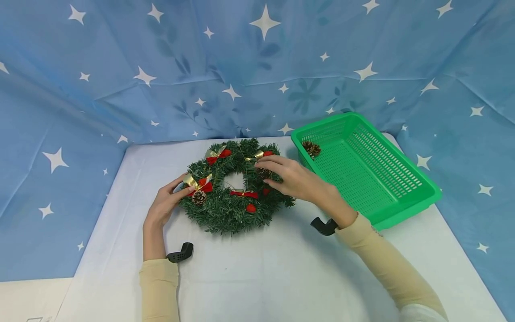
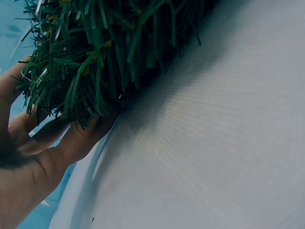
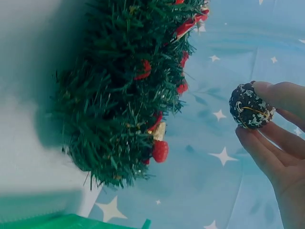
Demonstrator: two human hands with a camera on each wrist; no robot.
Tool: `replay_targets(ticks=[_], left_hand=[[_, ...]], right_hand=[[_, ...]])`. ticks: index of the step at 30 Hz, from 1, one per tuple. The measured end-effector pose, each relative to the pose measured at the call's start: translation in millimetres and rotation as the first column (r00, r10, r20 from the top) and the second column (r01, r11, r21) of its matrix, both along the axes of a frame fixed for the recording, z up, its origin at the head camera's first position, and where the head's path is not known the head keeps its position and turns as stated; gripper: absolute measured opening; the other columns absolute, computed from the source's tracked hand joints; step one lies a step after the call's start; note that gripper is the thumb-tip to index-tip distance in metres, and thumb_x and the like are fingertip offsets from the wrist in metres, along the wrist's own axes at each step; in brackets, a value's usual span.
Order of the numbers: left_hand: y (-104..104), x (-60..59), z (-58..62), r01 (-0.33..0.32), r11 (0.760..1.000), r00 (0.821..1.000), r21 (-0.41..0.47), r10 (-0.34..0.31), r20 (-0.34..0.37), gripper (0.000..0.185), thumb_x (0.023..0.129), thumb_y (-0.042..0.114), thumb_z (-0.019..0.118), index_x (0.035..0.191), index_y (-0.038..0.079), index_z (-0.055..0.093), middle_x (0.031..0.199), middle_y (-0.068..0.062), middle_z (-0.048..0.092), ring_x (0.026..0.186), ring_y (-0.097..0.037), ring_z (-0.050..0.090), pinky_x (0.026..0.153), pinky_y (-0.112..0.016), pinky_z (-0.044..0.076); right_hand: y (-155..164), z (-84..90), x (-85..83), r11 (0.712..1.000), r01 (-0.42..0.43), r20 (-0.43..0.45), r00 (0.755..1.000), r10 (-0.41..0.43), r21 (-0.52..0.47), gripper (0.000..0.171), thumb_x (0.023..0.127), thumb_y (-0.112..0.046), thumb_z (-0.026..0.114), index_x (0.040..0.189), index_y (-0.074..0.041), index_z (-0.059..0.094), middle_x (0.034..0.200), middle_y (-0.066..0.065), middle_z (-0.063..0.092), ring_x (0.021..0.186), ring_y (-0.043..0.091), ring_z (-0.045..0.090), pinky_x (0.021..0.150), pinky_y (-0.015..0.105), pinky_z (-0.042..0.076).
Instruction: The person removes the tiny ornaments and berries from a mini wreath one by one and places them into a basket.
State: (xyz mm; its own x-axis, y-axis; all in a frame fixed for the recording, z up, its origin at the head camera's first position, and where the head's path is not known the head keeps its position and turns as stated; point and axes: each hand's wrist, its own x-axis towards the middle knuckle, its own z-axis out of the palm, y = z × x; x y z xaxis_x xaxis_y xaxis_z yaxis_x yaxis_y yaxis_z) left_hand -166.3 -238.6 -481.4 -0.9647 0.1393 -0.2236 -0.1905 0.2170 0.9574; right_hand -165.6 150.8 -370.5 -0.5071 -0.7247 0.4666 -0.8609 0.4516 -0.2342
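Observation:
A green wreath (image 1: 229, 217) with red bows, gold ribbons and red berries lies on the white table. My left hand (image 1: 162, 205) grips its left edge, thumb beside a red and gold bow (image 1: 203, 184) and fingers around the outer side; in the left wrist view, fingers (image 2: 86, 138) reach beneath the needles. A pine cone (image 1: 199, 197) sits on the wreath near that thumb. Over the wreath's right side, my right hand (image 1: 295, 179) pinches another pine cone (image 3: 251, 107) between thumb and fingers. The right wrist view shows this cone apart from the wreath, with a thin gold loop on it.
A green plastic basket (image 1: 402, 179) stands right of the wreath, behind my right forearm. Pine cones (image 1: 310, 148) lie in its left corner. Blue cloth with white stars (image 1: 241, 67) hangs behind and beside the table (image 1: 241, 277).

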Motion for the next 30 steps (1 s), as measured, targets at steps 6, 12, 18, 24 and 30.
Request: replay_targets(ticks=[6, 12, 18, 24, 30], left_hand=[[0, 0.6, 0.8, 0.002, 1.000, 1.000, 0.001, -0.002, -0.002, 0.079, 0.099, 0.038, 0.071, 0.164, 0.020, 0.030, 0.173, -0.003, 0.015, 0.160, -0.029, 0.004, 0.126, -0.055, 0.021], [0, 0.1, 0.2, 0.004, 1.000, 1.000, -0.007, -0.004, -0.005, 0.079, 0.098, 0.039, 0.072, 0.164, 0.022, 0.031, 0.173, -0.003, 0.014, 0.160, -0.029, 0.003, 0.125, -0.054, 0.021], [1, -0.9, -0.8, -0.009, 1.000, 1.000, -0.008, 0.009, -0.001, 0.079, 0.098, 0.039, 0.073, 0.164, 0.022, 0.032, 0.173, -0.004, 0.014, 0.160, -0.029, 0.005, 0.124, -0.053, 0.025], [1, -1.3, -1.3, -0.007, 1.000, 1.000, -0.008, 0.007, 0.004, 0.079, 0.098, 0.040, 0.073, 0.163, 0.023, 0.033, 0.173, -0.003, 0.014, 0.160, -0.029, 0.006, 0.123, -0.051, 0.026], [-1, -0.7, -1.6, 0.002, 1.000, 1.000, -0.006, -0.002, 0.002, 0.079, 0.098, 0.039, 0.072, 0.164, 0.023, 0.031, 0.173, -0.002, 0.013, 0.160, -0.028, 0.006, 0.122, -0.050, 0.027]], right_hand=[[7, 3.0, -2.3, 1.000, 0.021, -0.012, 1.000, -0.022, -0.007, 0.048, 0.084, 0.001, 0.083, 0.129, 0.003, 0.067, 0.125, 0.021, 0.068, 0.098, 0.031, 0.073, 0.074, 0.035, 0.060], [15, 4.2, -5.8, 0.998, 0.051, 0.009, 0.999, -0.051, 0.024, 0.046, 0.085, 0.001, 0.082, 0.128, 0.004, 0.067, 0.126, 0.022, 0.068, 0.102, 0.033, 0.072, 0.079, 0.038, 0.061], [23, 10.4, -8.5, 0.997, 0.069, 0.057, 0.996, -0.072, 0.045, 0.048, 0.086, -0.001, 0.082, 0.131, 0.003, 0.066, 0.128, 0.020, 0.067, 0.110, 0.033, 0.070, 0.084, 0.040, 0.061], [29, 14.3, -12.0, 0.995, 0.085, 0.085, 0.992, -0.088, 0.046, 0.047, 0.087, -0.002, 0.082, 0.131, 0.003, 0.067, 0.128, 0.020, 0.068, 0.102, 0.030, 0.072, 0.080, 0.039, 0.061], [34, 15.5, -15.9, 0.996, 0.088, 0.087, 0.992, -0.091, 0.030, 0.044, 0.086, -0.001, 0.082, 0.127, 0.004, 0.068, 0.125, 0.020, 0.069, 0.090, 0.028, 0.072, 0.070, 0.039, 0.057]])
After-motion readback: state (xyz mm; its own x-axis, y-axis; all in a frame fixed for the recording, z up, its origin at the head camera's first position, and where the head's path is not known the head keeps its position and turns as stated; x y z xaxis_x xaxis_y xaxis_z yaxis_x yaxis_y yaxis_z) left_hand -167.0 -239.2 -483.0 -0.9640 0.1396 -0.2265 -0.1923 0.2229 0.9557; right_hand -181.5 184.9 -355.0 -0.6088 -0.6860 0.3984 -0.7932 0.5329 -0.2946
